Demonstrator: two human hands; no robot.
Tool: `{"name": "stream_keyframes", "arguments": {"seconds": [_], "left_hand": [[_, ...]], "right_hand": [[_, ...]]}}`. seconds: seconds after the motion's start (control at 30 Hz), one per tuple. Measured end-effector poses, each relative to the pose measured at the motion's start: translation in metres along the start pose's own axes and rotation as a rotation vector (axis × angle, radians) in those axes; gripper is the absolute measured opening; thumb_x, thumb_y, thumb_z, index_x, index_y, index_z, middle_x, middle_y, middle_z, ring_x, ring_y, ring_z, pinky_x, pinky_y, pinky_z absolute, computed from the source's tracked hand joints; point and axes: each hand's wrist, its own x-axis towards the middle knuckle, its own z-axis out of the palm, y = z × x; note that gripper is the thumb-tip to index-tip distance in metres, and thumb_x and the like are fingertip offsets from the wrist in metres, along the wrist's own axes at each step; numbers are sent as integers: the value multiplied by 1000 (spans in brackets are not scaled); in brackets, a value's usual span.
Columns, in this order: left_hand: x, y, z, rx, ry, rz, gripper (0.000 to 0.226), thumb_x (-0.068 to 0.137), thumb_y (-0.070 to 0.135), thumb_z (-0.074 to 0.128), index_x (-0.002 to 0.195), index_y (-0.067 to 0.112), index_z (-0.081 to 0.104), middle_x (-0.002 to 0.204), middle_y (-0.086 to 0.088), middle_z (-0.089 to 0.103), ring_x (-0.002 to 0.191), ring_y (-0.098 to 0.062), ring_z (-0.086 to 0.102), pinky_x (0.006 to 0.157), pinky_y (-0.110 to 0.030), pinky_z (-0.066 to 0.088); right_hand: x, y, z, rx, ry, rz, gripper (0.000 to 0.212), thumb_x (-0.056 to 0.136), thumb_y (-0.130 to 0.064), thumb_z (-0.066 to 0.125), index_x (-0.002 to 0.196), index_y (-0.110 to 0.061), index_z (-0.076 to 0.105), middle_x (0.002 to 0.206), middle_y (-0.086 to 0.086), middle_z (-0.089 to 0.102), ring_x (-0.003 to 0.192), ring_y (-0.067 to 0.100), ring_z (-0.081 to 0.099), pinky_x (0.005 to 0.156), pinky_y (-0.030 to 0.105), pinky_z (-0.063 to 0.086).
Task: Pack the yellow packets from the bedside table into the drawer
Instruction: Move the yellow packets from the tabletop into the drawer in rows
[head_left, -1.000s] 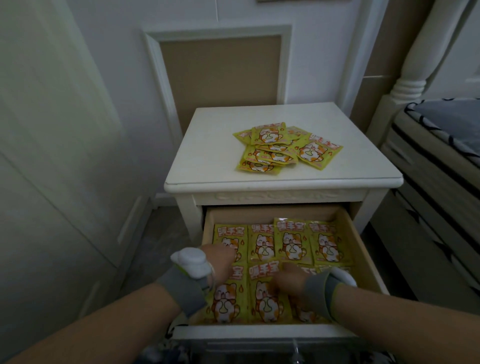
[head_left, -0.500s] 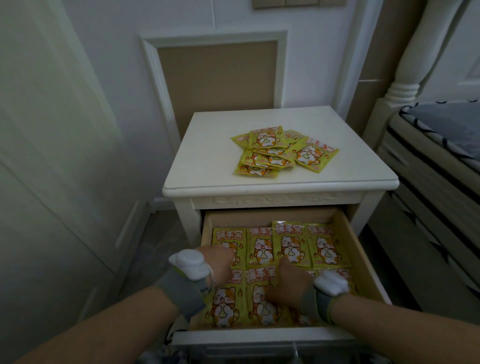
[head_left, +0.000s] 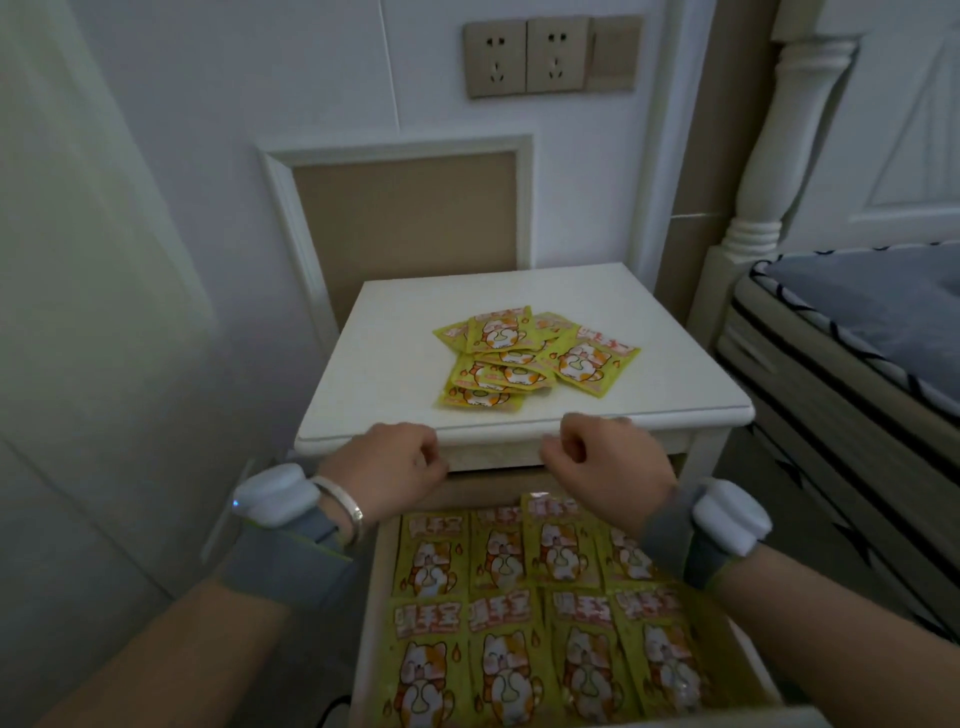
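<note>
the white square bedside counter (head_left: 395, 364) stands against the far wall, and a loose heap of yellow foil packets printed with an orange-and-white cartoon cat (head_left: 524, 358) lies overlapping on its top, right of centre and a little back from the near edge. below it the pale wooden drawer (head_left: 374, 613) is pulled out toward the near side, and its floor is tiled with more of the same yellow packets (head_left: 530, 618), laid flat in two neat rows, pictures up.

both hands hang above the far end of the drawer, just in front of the counter's near edge. the left hand (head_left: 397, 470) is curled loosely, fingers bent inward, holding nothing. the right hand (head_left: 605, 462) is likewise half curled and holds nothing. each wrist carries a grey strap with a white rounded device (head_left: 275, 496), and the left wrist also wears a silver bangle (head_left: 345, 506).

a striped mattress (head_left: 852, 332) sits off to the right, with beige wall sockets (head_left: 527, 57) above.
</note>
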Motion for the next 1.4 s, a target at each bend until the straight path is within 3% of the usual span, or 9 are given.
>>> {"name": "stream_keyframes", "arguments": {"seconds": [0.23,0.37,0.47,0.57,0.7,1.07,1.2,1.3,1.4], "left_hand": [[24,12,-14,-143,336,108,14,92,39,49,87,30,58,62,8,56,65,-15,55,58,-28,40],[44,16,1,-59,317,202,36,92,47,41,121,31,54,108,6,54,103,-16,48,85,-30,45],[59,16,10,17,216,159,78,75,69,15,143,35,33,147,2,33,133,-23,30,106,-36,35],[67,20,18,12,100,61,83,72,75,8,148,43,11,160,5,3,146,-26,7,118,-42,19],[73,26,20,3,-14,13,59,94,61,24,148,41,15,161,3,0,147,-27,11,119,-40,18],[58,30,12,81,49,102,45,95,50,40,137,38,45,159,1,17,140,-20,31,111,-31,31],[54,34,12,123,111,135,36,95,47,40,120,37,63,155,6,28,140,-16,31,116,-33,20],[52,39,12,105,165,115,42,95,50,38,100,26,72,151,10,36,142,-12,28,118,-35,10],[53,44,16,69,234,78,44,92,56,39,88,23,68,132,9,52,122,-13,46,106,-32,27]], "right_hand": [[37,49,-19,50,213,17,15,87,-26,58,99,-17,59,88,-5,51,90,20,53,74,26,35],[41,67,-5,16,142,53,42,88,-34,56,126,-17,55,126,6,55,118,27,50,96,35,36],[47,74,1,-104,0,51,79,77,-65,17,144,-27,35,151,-2,35,141,18,30,112,36,22],[50,76,7,-240,-95,39,73,83,-65,3,149,-37,15,160,-12,11,148,11,5,119,38,2],[52,68,7,-261,-110,42,85,72,-67,-9,148,-41,20,160,-12,8,149,12,1,119,42,-3],[42,67,-4,-138,-102,-30,42,98,-47,35,134,-32,50,156,-13,26,146,7,15,119,31,6],[40,71,-6,-88,8,-53,32,97,-36,43,105,-18,68,121,-2,66,119,12,55,111,29,24],[44,71,-9,-106,127,-41,29,95,-31,47,84,-14,68,82,0,70,82,19,64,95,36,42],[47,67,-10,-6,166,39,19,93,-29,53,98,-16,66,93,2,67,92,23,60,83,35,44]]}}
